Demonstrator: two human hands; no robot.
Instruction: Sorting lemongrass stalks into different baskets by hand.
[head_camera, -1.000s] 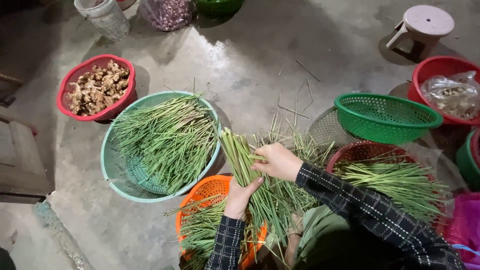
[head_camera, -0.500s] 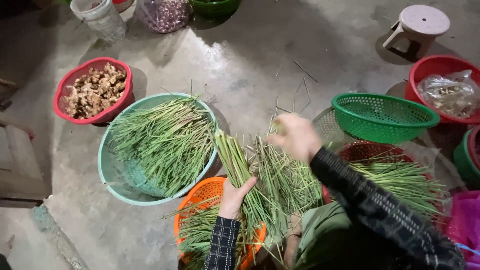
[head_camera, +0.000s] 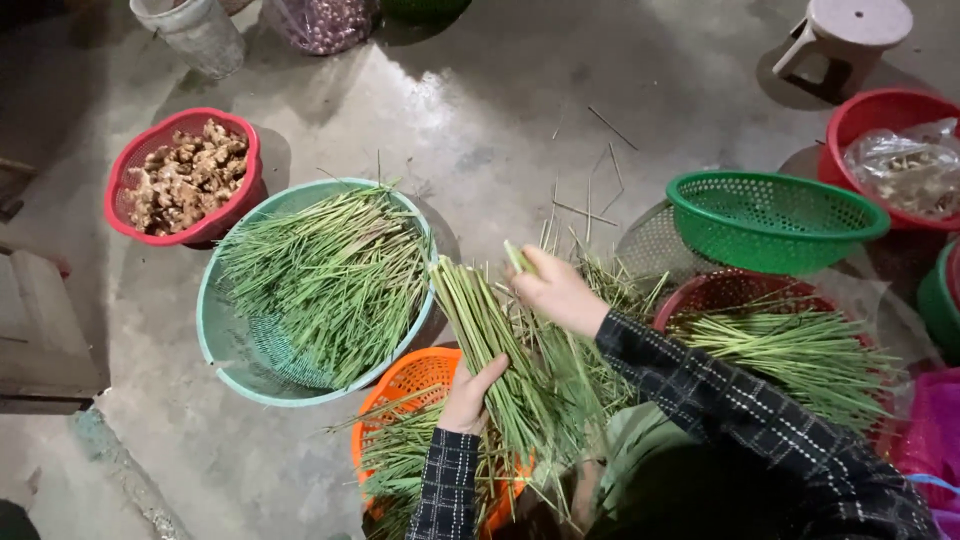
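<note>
Hands (head_camera: 470, 395) around green stalk bundle (head_camera: 500, 360).

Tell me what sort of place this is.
Probably a produce-sorting spot at a market or farmyard: bare concrete floor, a pale green basket of green stalks, a red basket of ginger roots.

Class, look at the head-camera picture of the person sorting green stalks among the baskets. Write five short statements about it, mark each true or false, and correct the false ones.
1. The left hand grips a bundle of green stalks. True.
2. The right hand holds one stalk. True.
3. The green basket is full of stalks. False: it looks empty.
4. The small red basket holds knobbly brown roots. True.
5. The teal basket is empty. False: it holds many green stalks.
</note>
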